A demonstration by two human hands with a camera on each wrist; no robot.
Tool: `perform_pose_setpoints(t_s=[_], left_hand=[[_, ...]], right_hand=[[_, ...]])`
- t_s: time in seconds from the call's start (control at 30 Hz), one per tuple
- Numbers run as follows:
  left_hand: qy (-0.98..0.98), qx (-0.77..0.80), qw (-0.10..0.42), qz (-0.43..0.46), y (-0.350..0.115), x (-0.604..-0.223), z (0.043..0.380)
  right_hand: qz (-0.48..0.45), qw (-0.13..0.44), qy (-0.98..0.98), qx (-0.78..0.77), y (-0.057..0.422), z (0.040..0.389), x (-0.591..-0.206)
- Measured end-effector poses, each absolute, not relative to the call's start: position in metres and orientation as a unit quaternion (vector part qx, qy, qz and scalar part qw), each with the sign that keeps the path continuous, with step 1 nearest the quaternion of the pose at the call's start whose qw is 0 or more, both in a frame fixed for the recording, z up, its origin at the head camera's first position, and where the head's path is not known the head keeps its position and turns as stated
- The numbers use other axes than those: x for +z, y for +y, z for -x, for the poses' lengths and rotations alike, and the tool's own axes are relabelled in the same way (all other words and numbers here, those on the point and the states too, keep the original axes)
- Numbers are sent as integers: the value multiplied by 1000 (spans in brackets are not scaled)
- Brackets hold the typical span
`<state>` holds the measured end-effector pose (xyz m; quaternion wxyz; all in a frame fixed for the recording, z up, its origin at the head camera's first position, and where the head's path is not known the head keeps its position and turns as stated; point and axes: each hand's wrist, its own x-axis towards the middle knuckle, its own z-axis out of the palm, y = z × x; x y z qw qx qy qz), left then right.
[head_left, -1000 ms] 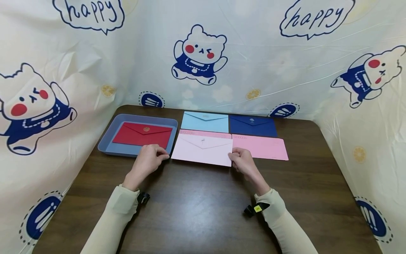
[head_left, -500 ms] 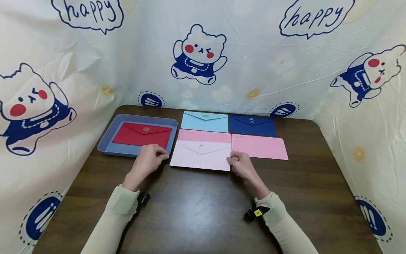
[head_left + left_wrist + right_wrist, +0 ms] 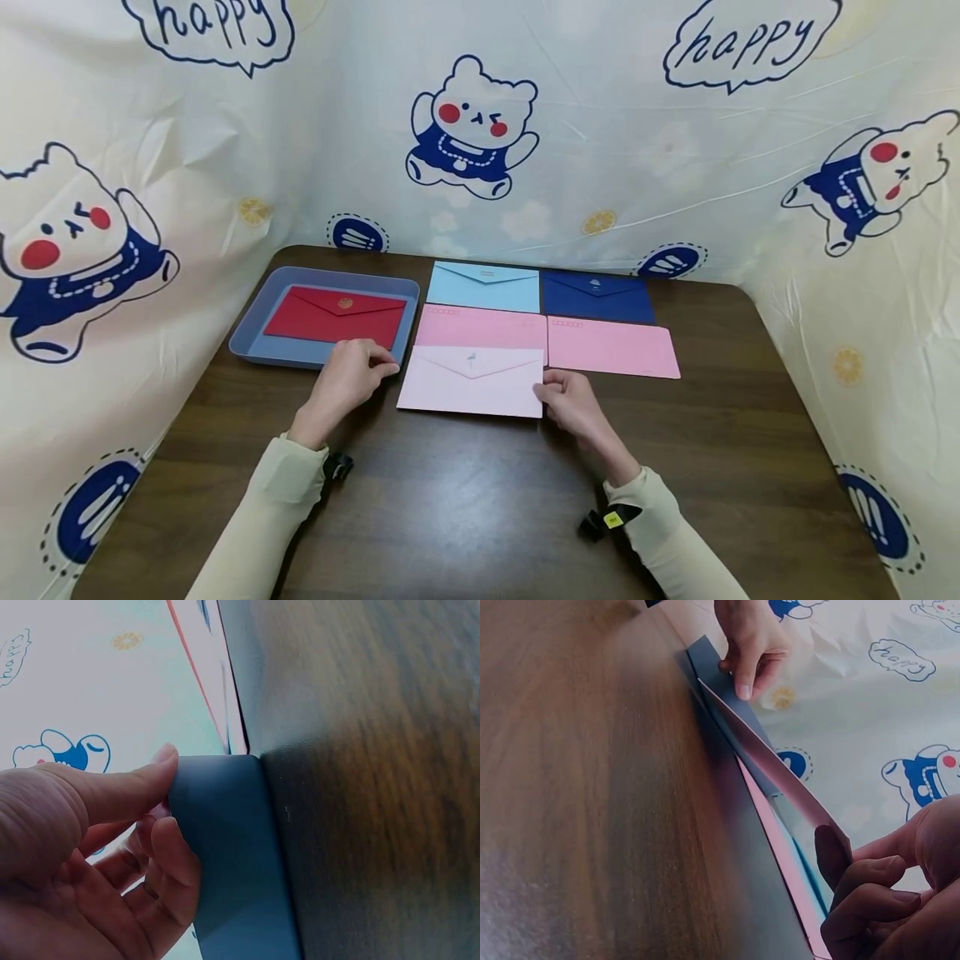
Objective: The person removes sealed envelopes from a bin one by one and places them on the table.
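My right hand pinches the right edge of a pale pink envelope, thumb on its upper face. In the right wrist view this envelope is raised and tilted above the table. Behind it lies a pink envelope, partly covered by it. At the near right corner of a blue-grey tray, my left hand pinches the rim between thumb and curled fingers. In the left wrist view the tray's outer wall stands beside those fingers. A red envelope lies in the tray.
Other envelopes lie flat: light blue and dark blue at the back, another pink one to the right. The brown table meets a printed curtain behind and at both sides.
My right hand has drawn the pale pink envelope toward me and slightly left, baring more of the pink envelope behind. My left hand and the tray have stayed in place.
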<state>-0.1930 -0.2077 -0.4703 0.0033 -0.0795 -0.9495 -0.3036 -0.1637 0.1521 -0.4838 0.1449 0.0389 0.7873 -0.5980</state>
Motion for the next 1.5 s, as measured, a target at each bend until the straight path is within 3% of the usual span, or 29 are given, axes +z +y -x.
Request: perform_pose_setpoints(t_s=[1.5], left_hand=[[-949, -305, 5, 75, -208, -470, 191]], right_hand=[[-13, 149, 806, -573, 154, 150, -495]])
